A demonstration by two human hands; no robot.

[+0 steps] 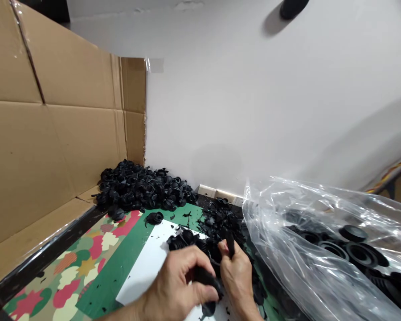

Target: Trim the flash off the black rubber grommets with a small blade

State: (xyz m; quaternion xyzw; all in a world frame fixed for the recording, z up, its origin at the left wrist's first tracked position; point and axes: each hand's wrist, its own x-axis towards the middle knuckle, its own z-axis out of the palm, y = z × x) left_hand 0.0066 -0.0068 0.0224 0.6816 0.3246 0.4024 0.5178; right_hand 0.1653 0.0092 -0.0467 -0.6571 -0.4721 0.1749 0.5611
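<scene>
1. Cardboard sheets line the left side and meet a white wall at the corner, where a heap of black ribbed rubber boots sits.
2. Below the heap lies a green patterned mat, with a white sheet on it and black scraps scattered about.
3. The left hand is closed, fingers curled and thumb pressed on a black rubber piece, held just above the white sheet.
4. The right hand pinches a narrow black rubber strip between thumb and fingertips, just beside the left hand; the 2 hands nearly touch.
5. A smaller pile of black rubber parts rises just past the hands.
6. To the right, a clear plastic bag holding black rubber rings closes in on the right hand; open room lies left, over the white sheet and mat.
</scene>
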